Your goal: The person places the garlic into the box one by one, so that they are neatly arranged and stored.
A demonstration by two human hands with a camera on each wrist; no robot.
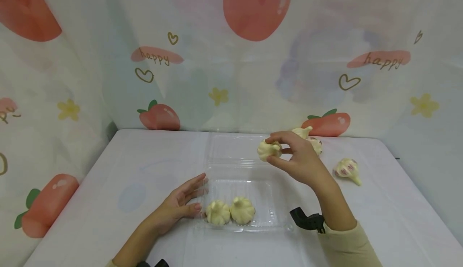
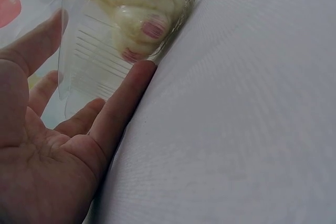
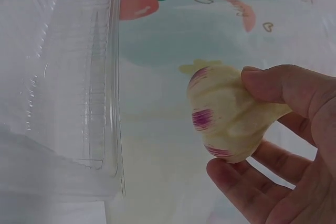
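My right hand (image 1: 298,160) pinches a garlic bulb (image 1: 268,149) between thumb and fingers, held up near the hinge side of a clear plastic clamshell box (image 1: 262,218). In the right wrist view the bulb (image 3: 223,114) shows purple streaks, its stem toward the palm. Two more garlic bulbs (image 1: 242,210) sit side by side in the box's front left part. My left hand (image 1: 173,206) rests at the box's left side. Its fingers are extended, and the left wrist view shows a fingertip (image 2: 142,69) against the clear wall, beside a bulb (image 2: 147,19) inside.
The box's lid (image 1: 231,146) lies folded back toward the printed backdrop (image 1: 249,94). Beyond my right hand are two garlic bulbs (image 1: 316,144), partly hidden, and a single bulb (image 1: 347,169) lies farther right on the white tablecloth (image 1: 144,170).
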